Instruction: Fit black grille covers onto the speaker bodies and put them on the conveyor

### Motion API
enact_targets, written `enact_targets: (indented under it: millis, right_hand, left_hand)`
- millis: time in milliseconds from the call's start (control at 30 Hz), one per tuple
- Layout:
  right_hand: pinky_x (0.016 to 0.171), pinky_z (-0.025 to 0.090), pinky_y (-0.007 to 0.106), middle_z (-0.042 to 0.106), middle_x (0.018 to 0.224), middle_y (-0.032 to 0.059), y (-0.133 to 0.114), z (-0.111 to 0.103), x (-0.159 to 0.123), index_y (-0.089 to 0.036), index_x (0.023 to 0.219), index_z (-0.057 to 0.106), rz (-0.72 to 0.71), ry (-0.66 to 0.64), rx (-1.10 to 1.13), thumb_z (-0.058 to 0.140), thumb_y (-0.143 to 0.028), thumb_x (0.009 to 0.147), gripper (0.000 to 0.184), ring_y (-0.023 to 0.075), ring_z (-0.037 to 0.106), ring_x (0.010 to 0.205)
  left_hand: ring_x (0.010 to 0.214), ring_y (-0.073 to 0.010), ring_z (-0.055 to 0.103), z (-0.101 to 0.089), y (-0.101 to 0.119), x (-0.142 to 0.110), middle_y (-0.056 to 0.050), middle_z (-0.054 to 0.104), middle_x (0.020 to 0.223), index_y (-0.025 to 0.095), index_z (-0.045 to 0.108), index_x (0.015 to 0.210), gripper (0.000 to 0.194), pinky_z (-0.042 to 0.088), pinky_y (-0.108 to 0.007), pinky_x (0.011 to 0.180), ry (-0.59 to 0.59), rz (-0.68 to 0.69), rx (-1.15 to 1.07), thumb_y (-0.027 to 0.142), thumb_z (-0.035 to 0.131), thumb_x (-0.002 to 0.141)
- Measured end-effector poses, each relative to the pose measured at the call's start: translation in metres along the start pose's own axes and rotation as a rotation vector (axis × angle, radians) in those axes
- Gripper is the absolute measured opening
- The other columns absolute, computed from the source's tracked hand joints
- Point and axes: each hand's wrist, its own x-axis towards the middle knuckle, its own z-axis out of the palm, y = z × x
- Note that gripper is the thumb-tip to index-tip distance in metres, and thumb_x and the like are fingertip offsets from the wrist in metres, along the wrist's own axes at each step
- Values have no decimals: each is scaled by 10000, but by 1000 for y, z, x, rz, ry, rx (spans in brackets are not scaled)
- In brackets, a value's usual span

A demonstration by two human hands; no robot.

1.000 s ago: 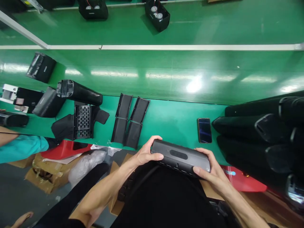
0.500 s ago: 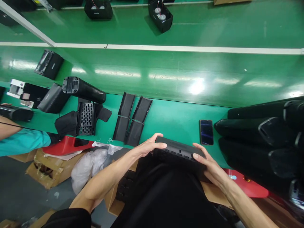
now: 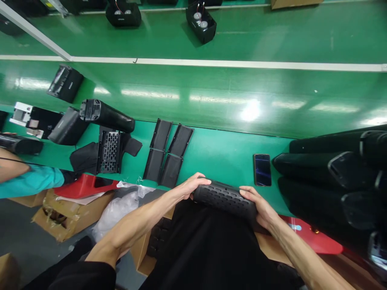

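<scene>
Between my two hands, at the near edge of the green bench, is a black slotted plastic panel [image 3: 225, 197], its perforated face turned partly up toward me. My left hand [image 3: 195, 185] grips its left end, thumb on the upper edge and fingers underneath. On the right end my right hand [image 3: 256, 203] is closed, thumb on top; its other fingers are mostly hidden. Several flat black panels [image 3: 171, 155] lie in two columns left of the held piece. A similar perforated panel [image 3: 109, 151] rests on black cloth farther left.
A phone [image 3: 262, 170] lies right of my hands, beside stacked long black housings [image 3: 317, 167]. Black speaker-like housings [image 3: 107, 114] stand at the left. A co-worker's teal sleeve [image 3: 36, 180] shows at the left edge. Below are a red stool [image 3: 81, 187] and cardboard boxes [image 3: 72, 213].
The held panel has been tipped, so its slotted face now shows instead of its narrow side. My right hand has shifted slightly left. At lower left a dark leg-like shape has appeared.
</scene>
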Motion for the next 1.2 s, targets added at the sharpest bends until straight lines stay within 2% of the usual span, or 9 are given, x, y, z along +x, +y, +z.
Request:
enact_targets:
  millis: [133,233,333,400,567,700,833,967,1200]
  right_hand:
    - [639,514,303,737,795,-16,-2,-5,-9,-323,1223,575,-55,-61,-24,936,-555,634,729,215,688,687]
    - [837,540,362,749,1070,29,-3,-10,-17,-376,1429,477,-145,-139,-56,891,-600,712,858,261,727,920]
    - [965,506,381,624,1370,65,3,-15,-19,-391,1481,458,-299,-108,-169,856,-629,739,875,294,665,1147]
    - [996,487,377,555,1432,72,7,-17,-16,-368,1452,492,-397,-73,-263,848,-658,725,860,305,618,1197]
    - [944,495,350,593,1290,63,6,-16,-15,-327,1393,521,-453,-87,-420,856,-630,738,796,288,601,1099]
    - [825,515,318,626,1171,41,3,-6,-18,-317,1316,557,-437,-88,-352,888,-567,727,719,252,621,983]
    - [678,513,310,702,957,3,3,4,-9,-318,1245,542,-235,-83,-147,922,-497,659,721,225,661,778]
    - [608,492,303,715,764,-22,2,4,9,-296,1188,565,-16,-75,-73,886,-476,656,647,221,660,664]
    - [610,498,318,701,739,-34,0,2,20,-289,1079,611,10,-59,-72,856,-470,647,529,215,651,639]
  left_hand:
    - [751,-175,553,-3,0,-9,15,578,915,314,513,1255,646,386,-245,624,-28,91,7,554,767,712]
    - [899,-192,565,-11,2,-18,-2,575,1049,322,503,1305,710,409,-272,757,-91,197,7,512,816,698]
    - [978,-224,563,-19,4,-22,-13,584,1094,321,496,1336,766,407,-301,826,-131,248,62,536,838,685]
    - [1013,-253,567,-22,6,-21,-23,602,1091,310,499,1343,790,413,-321,845,-99,261,151,581,839,683]
    - [1177,-343,572,-19,18,-16,-84,610,1302,279,577,1260,809,444,-363,914,58,325,502,719,843,636]
    - [1139,-372,598,-9,24,-15,-105,627,1227,283,593,1225,860,462,-376,875,123,316,692,821,805,588]
    - [1015,-351,627,-5,26,-3,-89,669,1069,257,622,1071,795,465,-357,793,87,216,722,884,739,596]
    - [841,-337,655,-7,29,18,-100,698,926,237,639,877,757,460,-352,676,16,111,721,941,674,601]
    - [747,-358,683,-8,31,33,-114,704,855,228,648,810,793,476,-366,582,0,42,654,944,741,481]
